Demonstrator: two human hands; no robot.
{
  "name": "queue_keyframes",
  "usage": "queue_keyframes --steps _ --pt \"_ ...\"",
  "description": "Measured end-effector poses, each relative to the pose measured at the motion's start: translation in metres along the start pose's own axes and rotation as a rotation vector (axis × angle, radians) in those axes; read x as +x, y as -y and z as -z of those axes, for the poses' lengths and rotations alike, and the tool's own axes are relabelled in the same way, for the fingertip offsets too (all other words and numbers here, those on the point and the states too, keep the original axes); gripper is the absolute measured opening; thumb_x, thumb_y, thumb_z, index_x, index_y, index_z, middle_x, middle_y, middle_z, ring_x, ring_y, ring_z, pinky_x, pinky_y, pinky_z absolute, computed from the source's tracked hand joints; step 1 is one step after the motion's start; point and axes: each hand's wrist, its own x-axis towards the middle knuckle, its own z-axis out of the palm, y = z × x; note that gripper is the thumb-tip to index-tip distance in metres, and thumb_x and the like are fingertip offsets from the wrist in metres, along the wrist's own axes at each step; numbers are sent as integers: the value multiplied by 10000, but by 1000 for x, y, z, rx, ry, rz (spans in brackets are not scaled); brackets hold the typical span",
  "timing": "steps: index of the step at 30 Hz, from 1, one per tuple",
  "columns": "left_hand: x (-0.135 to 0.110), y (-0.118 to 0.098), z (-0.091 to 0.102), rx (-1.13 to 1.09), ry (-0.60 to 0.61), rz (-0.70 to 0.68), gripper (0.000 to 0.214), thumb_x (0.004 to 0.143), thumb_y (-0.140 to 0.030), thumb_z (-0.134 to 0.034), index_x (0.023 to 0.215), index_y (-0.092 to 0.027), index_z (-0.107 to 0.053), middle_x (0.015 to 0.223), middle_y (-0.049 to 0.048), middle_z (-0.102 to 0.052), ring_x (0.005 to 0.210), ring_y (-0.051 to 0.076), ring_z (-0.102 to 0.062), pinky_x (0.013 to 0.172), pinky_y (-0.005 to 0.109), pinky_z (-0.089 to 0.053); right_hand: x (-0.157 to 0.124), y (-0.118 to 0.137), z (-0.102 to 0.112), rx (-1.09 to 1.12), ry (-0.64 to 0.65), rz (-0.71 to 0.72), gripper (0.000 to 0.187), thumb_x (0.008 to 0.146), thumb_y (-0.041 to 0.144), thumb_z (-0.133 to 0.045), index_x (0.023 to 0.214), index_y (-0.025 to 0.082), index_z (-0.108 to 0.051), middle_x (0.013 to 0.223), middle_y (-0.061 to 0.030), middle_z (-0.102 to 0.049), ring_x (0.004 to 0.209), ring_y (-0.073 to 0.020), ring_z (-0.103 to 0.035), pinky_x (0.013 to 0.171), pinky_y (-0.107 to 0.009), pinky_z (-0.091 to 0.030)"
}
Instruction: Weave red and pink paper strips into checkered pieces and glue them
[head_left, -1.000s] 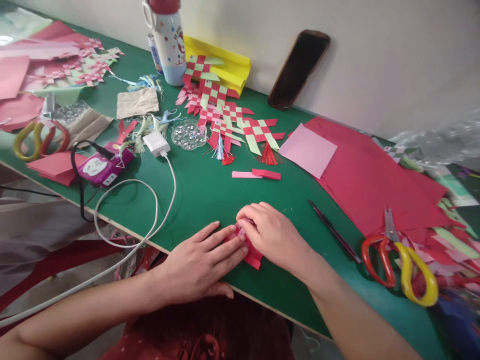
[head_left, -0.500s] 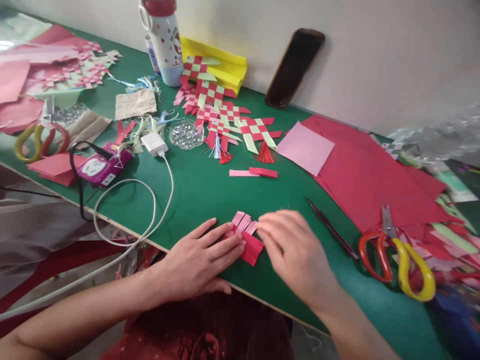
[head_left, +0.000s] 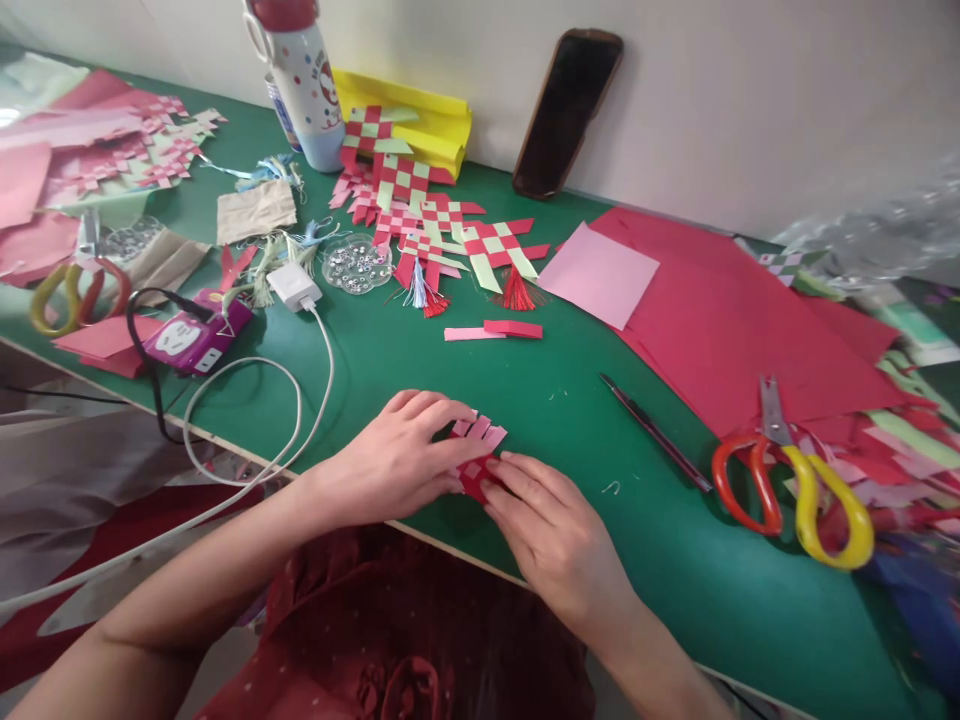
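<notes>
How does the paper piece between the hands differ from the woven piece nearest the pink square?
The held piece is red and pink; the woven piece is red and pale green. The left hand and right hand touch the held piece; the woven piece lies untouched. Both are paper, with checks.

The green bench carried red sheets at right, a purple socket block near left, a bottle far left.
</notes>
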Motion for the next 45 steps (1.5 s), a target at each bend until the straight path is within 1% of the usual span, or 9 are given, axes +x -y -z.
queue_keyframes --steps 4,9,16,21,25,33,39,42,45 --pt "12 2 4 41 70 -72 408 925 -425 -598 1322 -342 -563 1412 118 -456 1292 319 -422 1048 520 -353 -3 1 -1 -1 7 -9 273 931 132 -544 1139 185 -712 1173 -93 -717 1138 -241 -636 977 -426 -570" --pt "17 6 6 117 126 -57 489 885 -517 -631 1335 -338 -559 1492 121 -399 1364 357 -344 1096 605 -247 -4 3 0 -53 15 -13 258 922 120 -556 1116 166 -720 1160 -112 -715 1113 -248 -638 986 -423 -562" --pt "11 9 5 133 140 -11 516 899 -530 -607 1369 -333 -524 1535 139 -352 1378 366 -337 1096 616 -236 -5 3 0 -63 -9 -11 258 911 111 -565 1096 186 -729 1134 -104 -720 1090 -245 -644 963 -425 -576" --pt "-5 11 1 20 0 144 654 904 -604 -540 1440 -251 -414 1444 144 -455 1337 311 -388 1090 509 -326 -3 4 0 -69 -30 -16 217 918 131 -570 1054 151 -737 1114 -118 -726 1075 -258 -647 936 -427 -588" --pt "-14 -1 -8 26 -164 390 402 928 -522 -564 1136 -177 -578 1248 124 -552 1244 298 -441 1046 497 -374 -4 4 -1 -75 -31 -3 228 923 122 -557 1069 146 -730 1128 -114 -721 1072 -258 -643 929 -426 -588" --pt "2 -32 -21 72 -145 500 233 891 -405 -633 960 -182 -625 1199 103 -546 1152 313 -438 941 508 -409 -7 3 -4 -49 -56 -14 225 913 114 -565 1068 136 -727 1143 -120 -711 1084 -259 -622 930 -425 -585" --pt "9 -39 -16 -162 -83 532 82 895 -216 -587 822 -181 -578 841 14 -617 819 178 -550 761 307 -437 -9 4 -7 -51 -86 -19 240 919 124 -559 1091 149 -724 1133 -113 -711 1076 -252 -621 938 -423 -584" --pt "14 -40 -13 -298 -53 592 75 881 -194 -580 808 -196 -559 703 -54 -586 622 107 -510 599 226 -370 -9 3 -7 -60 -115 -19 225 920 142 -568 1075 147 -730 1098 -116 -718 1056 -253 -628 940 -420 -587" --pt "19 -38 -9 -420 -54 645 69 859 -209 -588 796 -202 -560 660 -75 -568 574 88 -481 563 201 -338 -9 2 -6 -52 -147 -33 207 912 154 -589 1062 124 -728 1098 -131 -713 1053 -264 -627 923 -421 -595"
